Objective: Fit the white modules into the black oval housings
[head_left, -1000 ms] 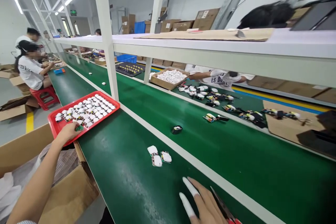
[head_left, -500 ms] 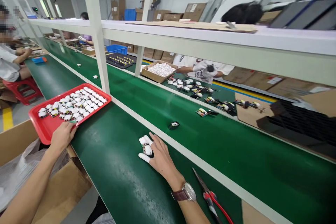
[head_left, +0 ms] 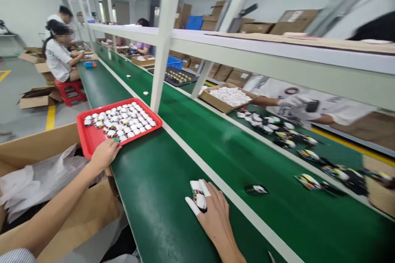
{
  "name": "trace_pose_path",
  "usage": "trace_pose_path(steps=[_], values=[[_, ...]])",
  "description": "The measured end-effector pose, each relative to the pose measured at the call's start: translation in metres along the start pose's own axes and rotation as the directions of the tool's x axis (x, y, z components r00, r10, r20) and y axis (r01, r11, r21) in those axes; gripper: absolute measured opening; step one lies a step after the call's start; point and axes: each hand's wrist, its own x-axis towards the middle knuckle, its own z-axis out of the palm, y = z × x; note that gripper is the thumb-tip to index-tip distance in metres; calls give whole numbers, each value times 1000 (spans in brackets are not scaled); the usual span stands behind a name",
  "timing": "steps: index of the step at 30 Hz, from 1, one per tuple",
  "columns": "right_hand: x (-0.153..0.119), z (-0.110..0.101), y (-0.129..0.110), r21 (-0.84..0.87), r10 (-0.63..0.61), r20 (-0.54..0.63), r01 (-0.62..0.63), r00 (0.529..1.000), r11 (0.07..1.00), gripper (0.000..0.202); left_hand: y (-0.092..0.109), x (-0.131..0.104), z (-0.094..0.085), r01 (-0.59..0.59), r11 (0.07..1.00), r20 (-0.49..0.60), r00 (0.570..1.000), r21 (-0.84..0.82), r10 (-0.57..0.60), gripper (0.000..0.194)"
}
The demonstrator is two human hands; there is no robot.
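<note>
Two hands: the left hand (head_left: 105, 153) is at the near rim of the tray, the right hand (head_left: 214, 205) is low over the desk (head_left: 148, 181).
Left fingers: bent and close together, with a green piece (head_left: 116, 140) at their tips; if they pinch it, I cannot tell.
Right fingers: thumb and one finger wear white covers and are spread apart, around the loose boards (head_left: 200, 202), which lie on the desk.
Tray (head_left: 84, 135): red, on the left of the desk, with many white-topped boards (head_left: 129, 121); its left part is bare.
Belt (head_left: 277, 218): green, beyond a pale strip, and carries a black part (head_left: 257, 189).
Far side: a carton (head_left: 212, 100) of white parts, and to its right a pile of parts (head_left: 265, 123); behind, a person with white gloves (head_left: 296, 102).
Near left: an open box (head_left: 83, 213) with clear wrap (head_left: 46, 181).
</note>
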Motion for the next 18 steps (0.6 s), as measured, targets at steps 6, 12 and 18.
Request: trace_pose_path(steps=[6,12,18], values=[[10,-16,-26,52,-42,-146,50,988,997,72,-19,-3,7,63,994,14,998,-89,-62,31],[23,-20,-98,231,-249,-92,264,964,937,64,-27,-2,3,115,966,-53,990,-230,-131,25],[7,5,-119,388,-340,81,284,937,877,51,-132,-48,-50,461,856,-156,851,-233,-501,41]])
